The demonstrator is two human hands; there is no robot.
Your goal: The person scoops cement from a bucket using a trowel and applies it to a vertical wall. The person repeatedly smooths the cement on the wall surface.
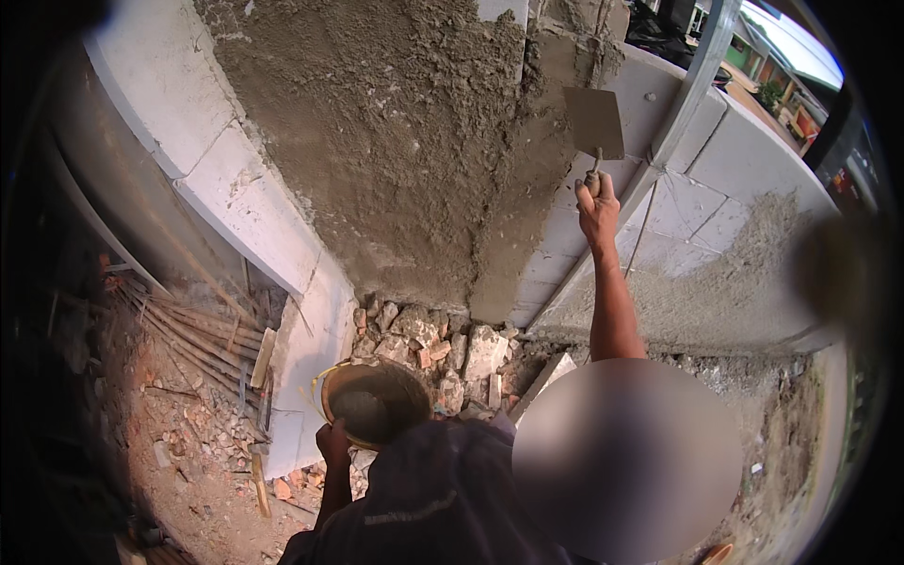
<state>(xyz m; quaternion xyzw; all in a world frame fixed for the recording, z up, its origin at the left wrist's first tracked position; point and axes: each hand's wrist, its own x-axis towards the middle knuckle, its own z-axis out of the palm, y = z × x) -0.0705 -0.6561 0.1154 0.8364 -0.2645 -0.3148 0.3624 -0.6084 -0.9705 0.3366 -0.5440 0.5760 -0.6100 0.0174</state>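
My right hand (599, 209) is raised and wrapped round the handle of a trowel (595, 122). The trowel's flat, grey-brown blade points up, in front of the edge where wet mortar (395, 141) meets bare white blocks. Whether the blade touches the wall I cannot tell. Low on the left, my left hand (333, 441) grips the rim of a dark, round bucket (400, 400), tilted, with a yellowish handle or edging on its left side. Grey-brown stuff shows inside the bucket; how much is hard to make out.
A white block wall (235, 188) stands at left. A metal straightedge (692, 94) leans diagonally at right. Rubble (485, 353) lies along the wall's foot. Poles (193, 339) and a hammer-like tool (260, 476) lie at lower left. A blurred round area covers the lower right.
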